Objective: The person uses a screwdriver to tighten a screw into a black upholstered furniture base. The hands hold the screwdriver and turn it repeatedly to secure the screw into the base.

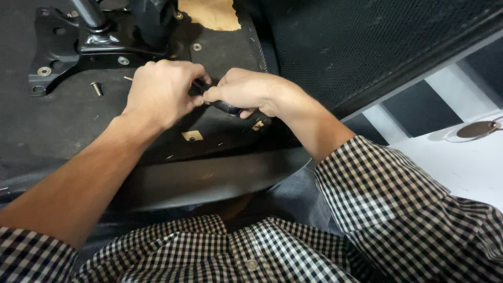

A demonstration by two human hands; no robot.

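My left hand [160,91] and my right hand [243,91] meet over the black underside of an upturned chair seat [63,126]. My right hand is closed around a black ribbed tool handle [228,107], which pokes out below its fingers. My left hand pinches the tool's other end between fingertips; that end is hidden. A black metal mounting plate [78,50] with a gas column is bolted at the upper left. A loose screw [97,88] lies on the seat beside the plate, left of my left hand.
A black mesh chair back [367,42] fills the upper right. A white surface [456,162] with a round brown-topped disc [477,129] lies at the right. Torn fabric exposes wood [212,13] at the top and a small patch [192,135] below my hands.
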